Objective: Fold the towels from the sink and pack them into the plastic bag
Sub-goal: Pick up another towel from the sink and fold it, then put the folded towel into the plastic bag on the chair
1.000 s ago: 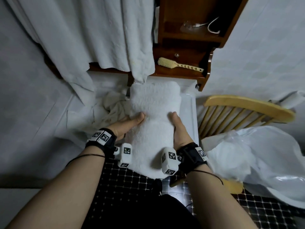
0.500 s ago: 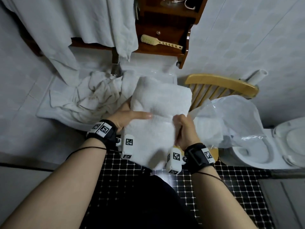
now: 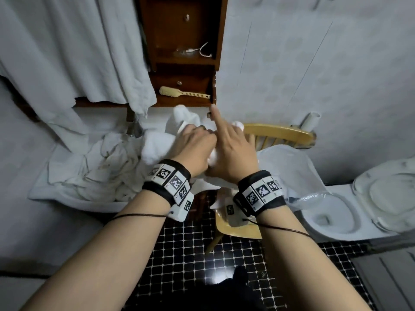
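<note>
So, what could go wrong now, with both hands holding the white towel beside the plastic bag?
The white fluffy towel looks bunched under the left hand and right hand, so its fold may open. The thin clear plastic bag lies limp on the yellow wooden chair beside the open white toilet; it might slide off.

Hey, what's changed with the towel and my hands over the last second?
The left hand and right hand, earlier apart at the sides of the towel, now grip it bunched between them, shifted right toward the bag. The pile left of it and the brush stayed put.
</note>
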A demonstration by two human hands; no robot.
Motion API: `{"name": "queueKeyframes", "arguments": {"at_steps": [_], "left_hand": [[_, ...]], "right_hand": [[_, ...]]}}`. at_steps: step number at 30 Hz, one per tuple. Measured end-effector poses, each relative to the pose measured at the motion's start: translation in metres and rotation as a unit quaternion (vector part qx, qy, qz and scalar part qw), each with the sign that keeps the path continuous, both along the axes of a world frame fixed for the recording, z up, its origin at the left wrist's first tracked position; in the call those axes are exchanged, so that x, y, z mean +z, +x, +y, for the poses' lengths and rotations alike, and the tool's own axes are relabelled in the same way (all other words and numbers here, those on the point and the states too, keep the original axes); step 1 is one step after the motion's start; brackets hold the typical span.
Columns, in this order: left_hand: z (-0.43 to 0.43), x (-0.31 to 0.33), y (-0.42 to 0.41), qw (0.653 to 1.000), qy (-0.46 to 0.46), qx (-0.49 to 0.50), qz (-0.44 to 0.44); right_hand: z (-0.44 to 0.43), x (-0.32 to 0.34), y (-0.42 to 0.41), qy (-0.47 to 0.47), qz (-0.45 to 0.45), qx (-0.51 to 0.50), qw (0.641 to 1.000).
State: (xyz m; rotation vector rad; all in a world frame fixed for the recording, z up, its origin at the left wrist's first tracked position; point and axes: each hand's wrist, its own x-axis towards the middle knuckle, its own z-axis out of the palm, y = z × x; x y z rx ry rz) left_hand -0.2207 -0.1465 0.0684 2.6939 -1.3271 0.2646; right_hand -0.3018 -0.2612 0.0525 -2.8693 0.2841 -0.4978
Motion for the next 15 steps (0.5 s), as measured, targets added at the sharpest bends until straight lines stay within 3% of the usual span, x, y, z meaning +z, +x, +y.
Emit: {"name": "queueKeyframes", "arguments": {"at_steps": [6, 12, 15], "left_hand": [[-0.096, 0.017, -0.003, 0.995, -0.056, -0.011, -0.086], [-0.181, 0.032, -0.004, 0.994, -0.039, 0.028, -0.094], [-0.227, 0.030, -0.020, 0.995, -0.075, 0.005, -0.070]], "right_hand": [[-0.106, 0.017, -0.005, -0.088, -0.025, -0.122, 0.988], [-0.229, 0.011, -0.042, -0.021, -0.047, -0.146, 0.988], [-0.263, 0.005, -0.058, -0.051, -0.038, -0.157, 0.985]]}}
